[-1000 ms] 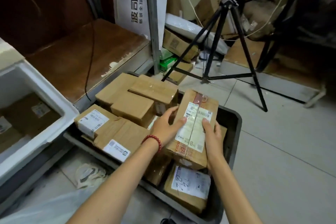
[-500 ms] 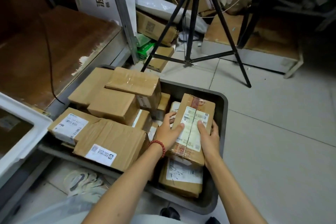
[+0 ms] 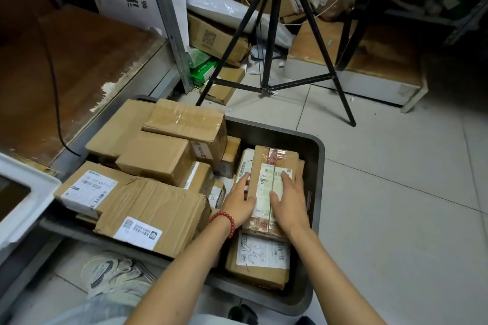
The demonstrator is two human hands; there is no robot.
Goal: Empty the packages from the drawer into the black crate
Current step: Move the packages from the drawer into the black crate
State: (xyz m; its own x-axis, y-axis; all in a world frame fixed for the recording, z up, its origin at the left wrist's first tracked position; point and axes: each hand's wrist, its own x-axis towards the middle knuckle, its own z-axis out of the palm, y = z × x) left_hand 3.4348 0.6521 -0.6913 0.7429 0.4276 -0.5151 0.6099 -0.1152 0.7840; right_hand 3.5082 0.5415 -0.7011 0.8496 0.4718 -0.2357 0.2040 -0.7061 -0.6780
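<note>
The black crate (image 3: 318,166) sits on the tiled floor, holding several cardboard packages. A long taped box with a white label (image 3: 269,166) lies in its right half on top of other parcels. My left hand (image 3: 239,202), a red bead bracelet at its wrist, grips the box's left side. Resting on the box's label and right side is my right hand (image 3: 289,203). A labelled package (image 3: 260,261) lies under the box near the crate's front. The white drawer (image 3: 31,192) shows only as a corner at the left edge; its contents are hidden.
A black tripod (image 3: 272,42) stands on the floor just behind the crate. A brown wooden shelf (image 3: 79,66) runs along the left with a metal post (image 3: 171,24). Loose boxes lie behind the tripod. Work gloves (image 3: 116,277) lie on the floor in front of the crate.
Both hands have lowered the long box from above the crate down onto the parcels in its right half. The view has tilted down and to the right.
</note>
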